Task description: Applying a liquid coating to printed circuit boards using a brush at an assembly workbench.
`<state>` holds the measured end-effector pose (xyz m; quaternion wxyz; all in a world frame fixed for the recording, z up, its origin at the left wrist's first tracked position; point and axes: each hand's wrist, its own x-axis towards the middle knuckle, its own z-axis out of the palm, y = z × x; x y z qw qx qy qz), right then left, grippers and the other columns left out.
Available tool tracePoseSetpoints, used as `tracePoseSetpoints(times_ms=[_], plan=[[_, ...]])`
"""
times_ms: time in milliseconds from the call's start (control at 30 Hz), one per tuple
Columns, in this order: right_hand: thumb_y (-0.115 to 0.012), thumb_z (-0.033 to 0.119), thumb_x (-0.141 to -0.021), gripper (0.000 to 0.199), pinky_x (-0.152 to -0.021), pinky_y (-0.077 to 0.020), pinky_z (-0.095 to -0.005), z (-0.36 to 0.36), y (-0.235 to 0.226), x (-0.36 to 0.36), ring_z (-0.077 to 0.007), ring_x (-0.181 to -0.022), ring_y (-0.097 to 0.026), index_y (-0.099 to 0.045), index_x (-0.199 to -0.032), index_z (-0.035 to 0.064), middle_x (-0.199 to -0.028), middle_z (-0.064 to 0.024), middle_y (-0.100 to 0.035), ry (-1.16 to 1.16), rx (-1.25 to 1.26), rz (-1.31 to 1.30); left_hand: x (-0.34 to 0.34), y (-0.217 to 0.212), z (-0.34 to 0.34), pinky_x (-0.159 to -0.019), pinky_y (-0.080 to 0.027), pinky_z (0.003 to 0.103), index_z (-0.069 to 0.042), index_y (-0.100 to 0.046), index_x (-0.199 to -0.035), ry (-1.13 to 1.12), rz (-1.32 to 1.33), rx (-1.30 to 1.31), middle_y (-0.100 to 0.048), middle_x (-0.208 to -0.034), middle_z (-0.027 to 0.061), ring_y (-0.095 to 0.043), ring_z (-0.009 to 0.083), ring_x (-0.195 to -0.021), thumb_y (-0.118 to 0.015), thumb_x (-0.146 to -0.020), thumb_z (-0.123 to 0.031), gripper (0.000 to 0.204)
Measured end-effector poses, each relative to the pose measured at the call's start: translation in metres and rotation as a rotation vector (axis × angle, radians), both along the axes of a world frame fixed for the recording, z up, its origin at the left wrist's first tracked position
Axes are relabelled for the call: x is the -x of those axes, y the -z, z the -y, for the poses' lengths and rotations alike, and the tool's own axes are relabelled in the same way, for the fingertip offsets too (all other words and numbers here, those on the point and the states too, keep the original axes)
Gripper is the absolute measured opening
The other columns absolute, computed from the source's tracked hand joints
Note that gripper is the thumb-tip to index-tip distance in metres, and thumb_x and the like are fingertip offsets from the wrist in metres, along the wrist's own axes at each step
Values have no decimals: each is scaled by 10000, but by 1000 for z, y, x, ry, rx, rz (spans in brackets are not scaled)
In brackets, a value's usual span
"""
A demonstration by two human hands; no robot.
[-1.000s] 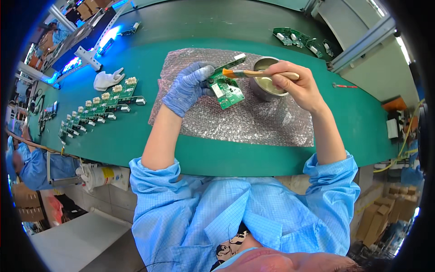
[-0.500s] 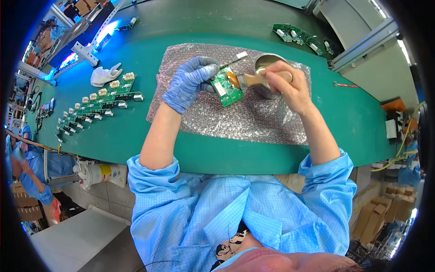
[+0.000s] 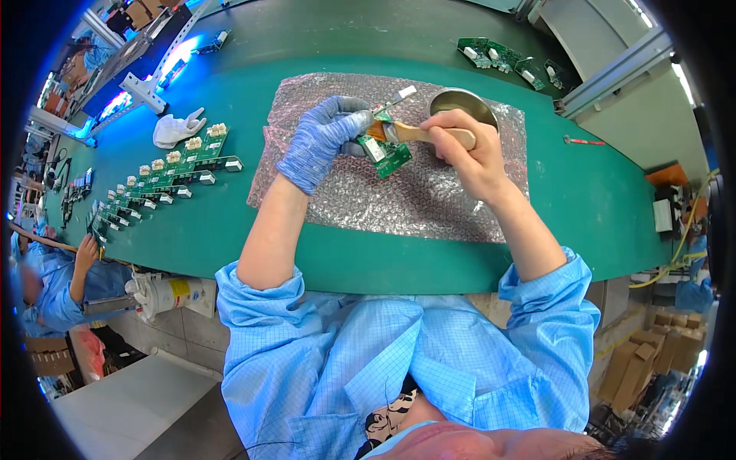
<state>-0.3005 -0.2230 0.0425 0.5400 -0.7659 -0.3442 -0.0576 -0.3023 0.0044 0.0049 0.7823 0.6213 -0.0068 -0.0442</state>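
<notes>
My left hand (image 3: 326, 138), in a blue-grey glove, is closed on the left edge of a green circuit board (image 3: 395, 162) with white parts, held above the bubble wrap. A wooden-handled brush (image 3: 414, 134) is gripped in my bare right hand (image 3: 469, 151). Its amber bristles (image 3: 376, 131) lie against the upper part of the board, close to the gloved fingertips. Just behind my right hand stands a round metal can (image 3: 464, 100), open at the top and partly hidden by that hand. Bubble wrap (image 3: 337, 203) is spread under both hands.
On the green table (image 3: 253, 264), a row of circuit boards (image 3: 165, 178) stands at the left, near a crumpled white glove (image 3: 178, 129). More boards (image 3: 498, 57) lie at the far right. A red-handled tool (image 3: 586, 142) rests at the right. A co-worker's hand (image 3: 87, 251) touches the row's near end.
The brush has moved left and up across the board, and my right hand went with it, uncovering more of the can. At the left, the co-worker's hand has reached up to the boards.
</notes>
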Motion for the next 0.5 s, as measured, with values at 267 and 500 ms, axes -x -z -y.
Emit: tracePoseSetpoints(times_ms=[267,500], plan=[[-512,133,-850,134,-466,-342,-194,23,-8,7,-58,-511,-469,-603,-863,35,-580,0,-522,33,47,-125,-2,1,-6,-566,-535,229,-34,-565,-1019,4,-13,41,-581,-883,54,-591,125,-746,-647,-777,-208,309],[-517,144,-851,152,-455,-323,-182,18,2,0,-39,-507,-447,-598,-863,16,-578,7,-502,73,-150,-264,0,1,-6,-564,-534,228,-25,-558,-1020,19,35,75,-585,-900,67,-594,130,-754,-637,-786,-186,295]])
